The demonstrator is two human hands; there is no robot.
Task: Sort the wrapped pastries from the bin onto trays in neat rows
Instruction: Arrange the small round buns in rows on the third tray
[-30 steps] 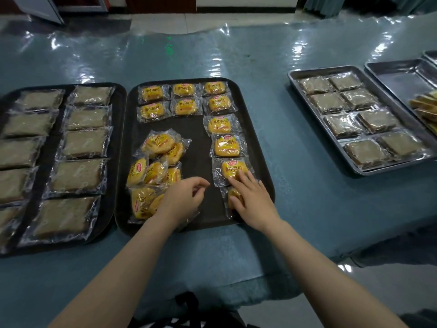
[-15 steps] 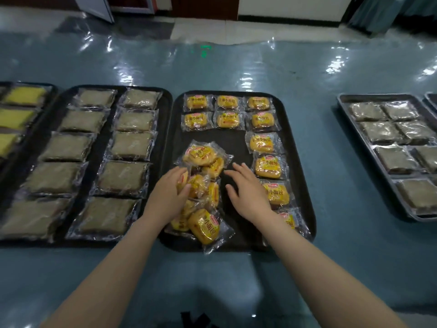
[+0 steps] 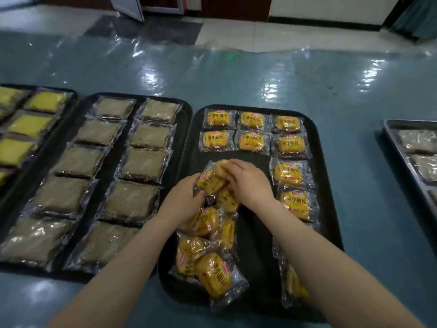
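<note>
A black tray [image 3: 328, 204] in front of me holds small yellow wrapped buns. Two tidy rows [image 3: 251, 131] lie at its far end and a column [image 3: 289, 176] runs down its right side. A loose pile of buns [image 3: 208, 245] fills the tray's left middle. Both hands meet at the pile's top: my right hand [image 3: 248, 181] grips the top bun [image 3: 210, 182] from the right, and my left hand [image 3: 182, 202] holds its left edge.
Left of this tray is a black tray [image 3: 182, 129] with large greenish-brown wrapped cakes in two columns. Further left a tray [image 3: 68, 95] holds yellow cakes. A metal tray [image 3: 387, 131] with wrapped cakes sits at the right edge. The table is covered in shiny teal plastic.
My right hand left the right column and moved to the pile's top. My left hand came up to the same bun. The view shifted, so the trays appear further right.
</note>
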